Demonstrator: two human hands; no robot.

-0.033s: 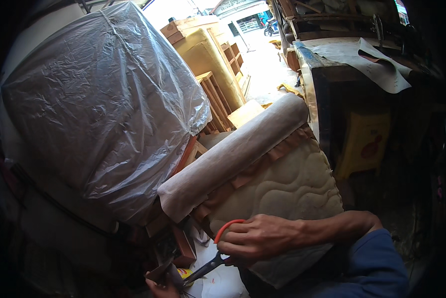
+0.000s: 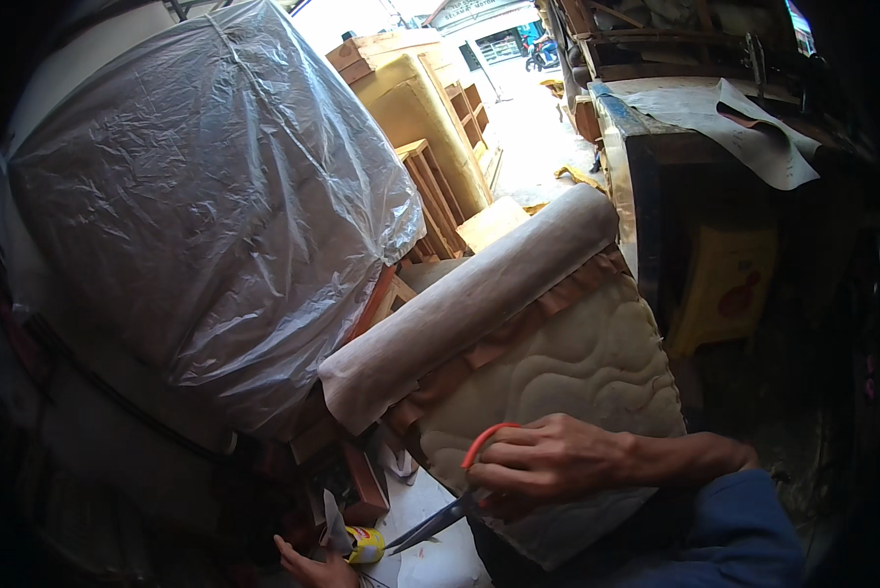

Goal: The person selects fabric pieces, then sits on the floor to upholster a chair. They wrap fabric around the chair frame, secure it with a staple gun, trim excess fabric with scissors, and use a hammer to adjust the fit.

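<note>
My right hand (image 2: pixel 548 461) is closed around scissors (image 2: pixel 435 524) with red-orange handles and dark blades. The blades point down and left, their tips near a small yellow can (image 2: pixel 364 545). Low in the picture, my left hand (image 2: pixel 312 566) has its fingers stretched out beside the can. A grey scrap of material (image 2: pixel 335 522) stands up between this hand and the can; whether the hand touches it I cannot tell. Under my right forearm lies a cream quilted pad (image 2: pixel 567 363) with a brown strip (image 2: pixel 489 343) along its far side. A pale rolled sheet (image 2: pixel 469 304) rests across that edge.
A large bulky thing under plastic sheeting (image 2: pixel 214 196) fills the left. Wooden furniture (image 2: pixel 425 186) stands behind the roll. At the right is a dark table (image 2: pixel 646 147) with a white sheet (image 2: pixel 724 118) hanging over its edge, and a yellow stool (image 2: pixel 729 284) beneath. A white surface (image 2: pixel 430 563) lies below the scissors.
My right hand has moved slightly right and up, drawing the scissors away from the grey scrap. My left hand's fingers are more spread, and more of the yellow can shows.
</note>
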